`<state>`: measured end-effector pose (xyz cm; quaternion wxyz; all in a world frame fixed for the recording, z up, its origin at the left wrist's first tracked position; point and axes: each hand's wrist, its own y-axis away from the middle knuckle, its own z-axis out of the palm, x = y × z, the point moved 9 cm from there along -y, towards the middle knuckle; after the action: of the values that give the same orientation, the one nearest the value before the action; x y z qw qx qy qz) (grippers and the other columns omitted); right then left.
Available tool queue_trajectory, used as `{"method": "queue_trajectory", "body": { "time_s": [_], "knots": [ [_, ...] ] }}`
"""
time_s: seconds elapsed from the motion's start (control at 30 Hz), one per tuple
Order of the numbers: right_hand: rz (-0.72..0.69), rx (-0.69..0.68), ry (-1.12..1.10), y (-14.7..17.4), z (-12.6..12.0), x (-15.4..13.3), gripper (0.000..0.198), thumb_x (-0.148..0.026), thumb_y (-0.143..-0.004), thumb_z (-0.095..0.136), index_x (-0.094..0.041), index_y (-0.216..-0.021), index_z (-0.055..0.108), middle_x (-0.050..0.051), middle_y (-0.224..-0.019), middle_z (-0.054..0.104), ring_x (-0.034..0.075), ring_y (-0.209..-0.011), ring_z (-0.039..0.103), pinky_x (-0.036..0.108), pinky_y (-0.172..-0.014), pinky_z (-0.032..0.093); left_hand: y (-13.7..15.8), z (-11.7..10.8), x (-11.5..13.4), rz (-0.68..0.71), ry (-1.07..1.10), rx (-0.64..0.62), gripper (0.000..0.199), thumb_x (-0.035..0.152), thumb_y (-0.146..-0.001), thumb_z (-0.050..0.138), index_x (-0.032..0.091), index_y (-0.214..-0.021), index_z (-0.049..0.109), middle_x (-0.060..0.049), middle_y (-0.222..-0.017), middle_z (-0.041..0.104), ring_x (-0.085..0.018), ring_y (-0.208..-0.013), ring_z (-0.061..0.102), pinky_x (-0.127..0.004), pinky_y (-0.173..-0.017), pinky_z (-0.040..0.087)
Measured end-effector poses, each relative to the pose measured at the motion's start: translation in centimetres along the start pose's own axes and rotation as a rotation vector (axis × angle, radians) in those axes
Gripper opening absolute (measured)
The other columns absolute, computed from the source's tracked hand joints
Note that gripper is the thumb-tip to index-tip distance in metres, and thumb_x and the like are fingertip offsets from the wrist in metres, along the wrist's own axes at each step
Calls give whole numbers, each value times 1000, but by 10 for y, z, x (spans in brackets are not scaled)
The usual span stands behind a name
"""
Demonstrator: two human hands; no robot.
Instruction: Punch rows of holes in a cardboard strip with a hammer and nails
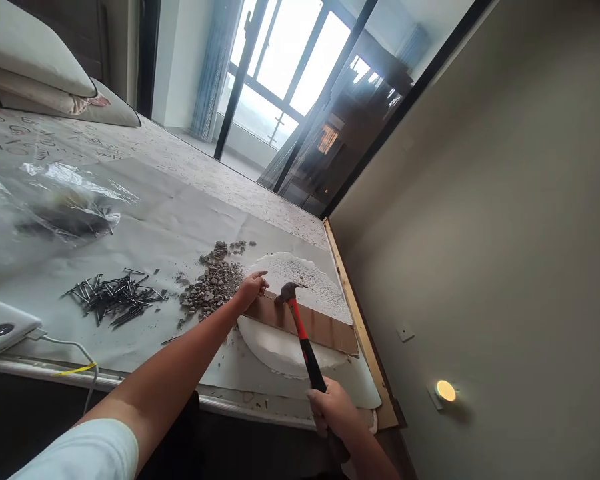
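Note:
In the head view, my right hand (334, 408) is wrapped round the black-and-red handle of a claw hammer (301, 327). The hammer's head is over a narrow brown board (325, 327), close to its left part; whether it touches the board I cannot tell. My left hand (253, 289) is at the board's left end, index finger stretched out and the others partly bent, with nothing visible in it. Beneath the board lies a rough-edged white round slab (275, 350), its far part pitted and crumbly. A heap of grey stone bits (213, 283) lies left of my left hand.
A pile of dark nails (114, 295) lies on the grey sheet (165, 213) covering the bed. Behind it is a clear plastic bag (65, 200). A white device (5, 327) with a cable sits at the near left. Along the right runs a wooden edge (357, 313) beside the wall.

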<state>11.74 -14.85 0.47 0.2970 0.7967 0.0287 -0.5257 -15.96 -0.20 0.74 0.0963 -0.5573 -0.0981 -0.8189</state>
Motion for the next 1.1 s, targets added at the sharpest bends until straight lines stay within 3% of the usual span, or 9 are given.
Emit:
{"method": "queue_trajectory", "body": {
  "time_s": [0.13,0.23,0.37,0.47,0.57,0.63,0.73,0.83,1.1],
  "knots": [
    [38,-135,-301,18,9,24,49,-58,-60,68,-23,-64,34,-13,-44,34,3,-30,26,19,-29,25,7,-20,17,31,130,20,45,22,-69,50,8,-112,53,-2,-68,57,-9,-54,50,-23,-54,43],
    [90,-253,-517,32,23,45,57,-62,-58,72,-22,-59,31,-13,-44,31,1,-31,20,17,-29,21,14,-54,32,100,81,165,39,23,-68,50,9,-105,56,-2,-67,57,-9,-54,50,-23,-55,44],
    [112,-354,-817,36,40,61,51,-50,-58,79,-21,-64,38,-15,-42,24,0,-32,9,16,-32,10,30,-95,41,107,-397,340,36,25,-71,46,12,-100,62,-4,-69,60,-12,-53,50,-23,-50,39],
    [101,-382,-938,32,52,72,46,-46,-59,79,-21,-70,43,-15,-42,21,1,-33,6,17,-33,5,40,-116,44,89,-883,379,33,27,-72,45,15,-93,67,-7,-78,67,-18,-68,59,-24,-57,41],
    [70,-393,-962,29,63,81,47,-48,-59,79,-21,-74,43,-15,-42,21,1,-32,6,18,-34,4,47,-129,38,19,-1283,269,25,24,-68,47,16,-78,69,-8,-79,69,-21,-80,61,-23,-64,42],
    [46,-393,-960,28,68,85,48,-50,-59,78,-22,-75,43,-16,-43,21,1,-33,5,18,-34,5,53,-138,28,-72,-1424,154,15,23,-62,52,17,-63,66,-7,-64,66,-20,-72,60,-23,-61,41],
    [30,-400,-969,27,74,90,48,-51,-61,77,-22,-75,41,-16,-44,20,1,-34,4,17,-34,7,68,-149,14,-168,-1483,33,10,21,-53,59,18,-43,56,-1,-40,51,-16,-53,53,-22,-54,37],
    [27,-430,-990,25,78,94,51,-51,-59,78,-23,-72,38,-16,-42,20,1,-32,5,18,-34,5,84,-153,4,-210,-1521,-68,16,18,-47,62,19,-37,50,3,-33,41,-12,-45,45,-21,-51,35],
    [-8,-465,-963,21,81,94,54,-55,-58,77,-23,-71,35,-16,-41,23,2,-33,4,17,-33,6,103,-150,-8,-246,-1595,-182,18,6,-43,56,18,-34,46,4,-32,38,-11,-44,40,-22,-48,28]
  ]
}}
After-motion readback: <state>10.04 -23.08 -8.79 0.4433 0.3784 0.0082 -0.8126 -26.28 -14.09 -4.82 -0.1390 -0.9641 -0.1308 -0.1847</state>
